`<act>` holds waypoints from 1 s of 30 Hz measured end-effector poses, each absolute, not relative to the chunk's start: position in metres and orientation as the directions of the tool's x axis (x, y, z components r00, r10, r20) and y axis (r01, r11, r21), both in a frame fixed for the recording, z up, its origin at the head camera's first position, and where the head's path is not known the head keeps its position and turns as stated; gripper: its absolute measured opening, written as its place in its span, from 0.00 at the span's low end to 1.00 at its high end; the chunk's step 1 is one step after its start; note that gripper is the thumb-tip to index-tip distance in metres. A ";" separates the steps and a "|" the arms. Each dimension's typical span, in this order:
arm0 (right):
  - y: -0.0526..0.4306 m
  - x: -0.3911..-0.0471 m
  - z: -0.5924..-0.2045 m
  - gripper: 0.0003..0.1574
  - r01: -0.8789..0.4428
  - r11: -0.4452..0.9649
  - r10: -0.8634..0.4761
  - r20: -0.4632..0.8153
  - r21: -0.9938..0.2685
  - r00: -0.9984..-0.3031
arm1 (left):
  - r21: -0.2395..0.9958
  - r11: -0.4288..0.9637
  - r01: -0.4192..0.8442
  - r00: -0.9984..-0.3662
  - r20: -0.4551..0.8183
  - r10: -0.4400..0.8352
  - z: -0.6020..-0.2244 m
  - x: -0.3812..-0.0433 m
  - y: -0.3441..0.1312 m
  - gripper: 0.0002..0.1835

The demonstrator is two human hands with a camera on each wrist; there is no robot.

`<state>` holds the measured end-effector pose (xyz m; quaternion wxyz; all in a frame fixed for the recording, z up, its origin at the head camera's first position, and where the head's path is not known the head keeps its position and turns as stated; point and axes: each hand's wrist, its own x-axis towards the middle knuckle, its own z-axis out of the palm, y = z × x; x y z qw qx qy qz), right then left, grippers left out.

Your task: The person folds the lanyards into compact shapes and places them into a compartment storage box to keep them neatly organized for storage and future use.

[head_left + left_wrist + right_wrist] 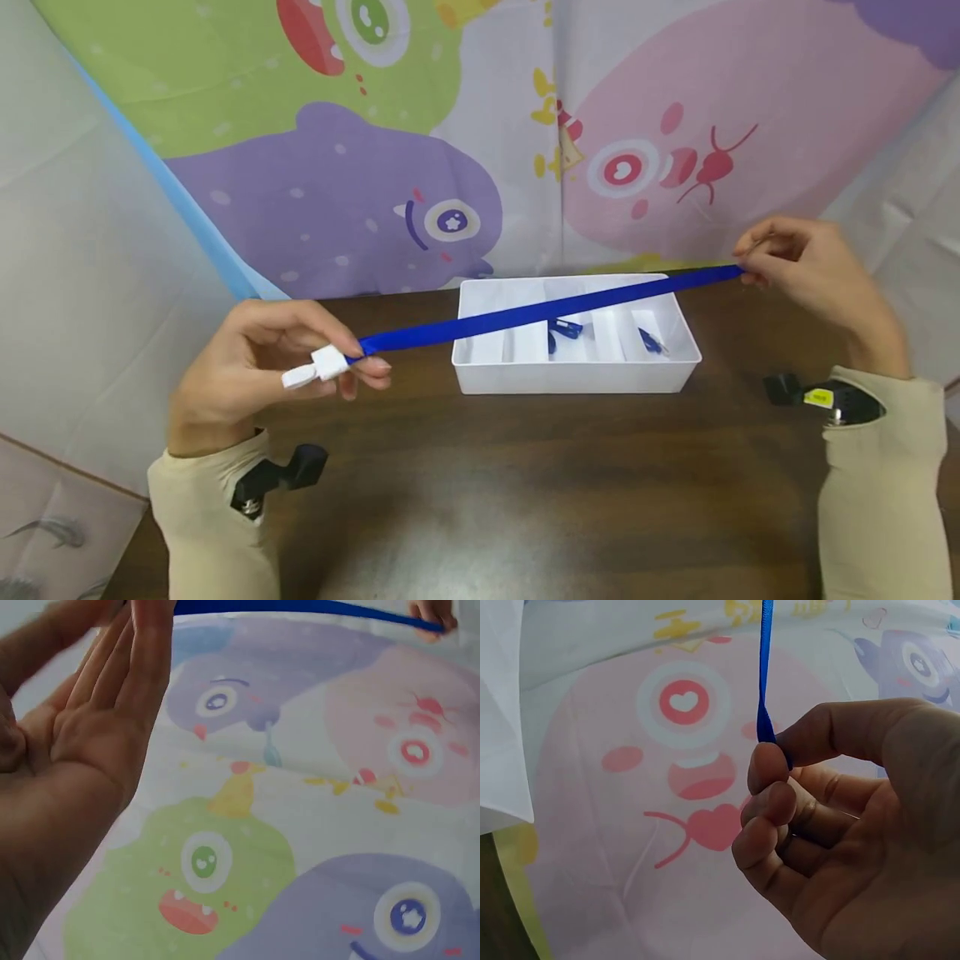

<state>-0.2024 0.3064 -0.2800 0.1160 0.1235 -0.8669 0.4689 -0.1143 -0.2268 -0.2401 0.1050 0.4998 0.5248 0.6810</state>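
Note:
A blue lanyard point(517, 315) is stretched between both hands, sloping up to the right above the white tray. My left hand point(258, 358) pinches its left end, where a white plastic clip point(328, 362) sits against the fingers. At the far end, my right hand point(813, 271) pinches the blue strap between thumb and forefinger. The right wrist view shows the strap point(765, 682) rising taut from those fingertips, the other fingers curled in. In the left wrist view the palm of my left hand point(90, 742) shows, but its fingertips are cut off by the top edge.
A white divided tray point(570, 377) stands on the dark wooden table point(487, 483). Small blue items point(566, 328) lie in one compartment, and a blue item with a clear or metal part point(651, 340) lies farther right. A cartoon cloth point(517, 167) hangs behind.

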 end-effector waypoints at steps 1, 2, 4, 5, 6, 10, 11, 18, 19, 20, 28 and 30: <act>0.306 -0.203 -0.280 0.03 -0.318 0.546 -0.109 0.310 -0.775 -0.944 | 0.830 -0.394 0.396 -0.511 0.555 0.656 -0.239 -0.113 -0.227 0.21; 0.306 -0.203 -0.280 0.03 -0.309 0.569 -0.110 0.302 -0.762 -0.947 | 0.836 -0.369 0.406 -0.540 0.546 0.641 -0.238 -0.112 -0.226 0.20; 0.306 -0.203 -0.280 0.04 -0.293 0.615 -0.113 0.285 -0.732 -0.952 | 0.839 -0.347 0.420 -0.577 0.542 0.611 -0.238 -0.112 -0.224 0.17; 0.306 -0.202 -0.280 0.05 -0.285 0.634 -0.115 0.277 -0.719 -0.954 | 0.835 -0.344 0.429 -0.584 0.547 0.600 -0.238 -0.113 -0.223 0.15; 0.305 -0.202 -0.280 0.05 -0.279 0.649 -0.117 0.270 -0.708 -0.956 | 0.832 -0.341 0.437 -0.594 0.552 0.585 -0.239 -0.114 -0.223 0.13; 0.304 -0.200 -0.279 0.05 -0.269 0.684 -0.125 0.255 -0.678 -0.959 | 0.787 -0.357 0.503 -0.570 0.613 0.547 -0.241 -0.118 -0.218 0.07; 0.303 -0.199 -0.279 0.05 -0.269 0.687 -0.127 0.253 -0.675 -0.959 | 0.780 -0.358 0.513 -0.568 0.621 0.540 -0.241 -0.118 -0.216 0.06; 0.302 -0.198 -0.278 0.07 -0.274 0.700 -0.143 0.246 -0.660 -0.959 | 0.773 -0.378 0.509 -0.535 0.628 0.565 -0.241 -0.117 -0.204 0.07; 0.302 -0.198 -0.277 0.07 -0.268 0.702 -0.141 0.240 -0.660 -0.961 | 0.780 -0.340 0.525 -0.549 0.616 0.566 -0.240 -0.117 -0.203 0.07; 0.303 -0.197 -0.277 0.07 -0.264 0.705 -0.137 0.238 -0.658 -0.961 | 0.788 -0.295 0.540 -0.568 0.600 0.564 -0.239 -0.117 -0.202 0.08; 0.297 -0.186 -0.266 0.06 -0.273 0.736 -0.113 0.284 -0.620 -0.952 | 0.788 0.097 0.608 -0.714 0.488 0.503 -0.240 -0.121 -0.194 0.12; 0.293 -0.182 -0.263 0.06 -0.278 0.739 -0.110 0.296 -0.614 -0.949 | 0.785 0.146 0.602 -0.733 0.471 0.491 -0.239 -0.121 -0.192 0.11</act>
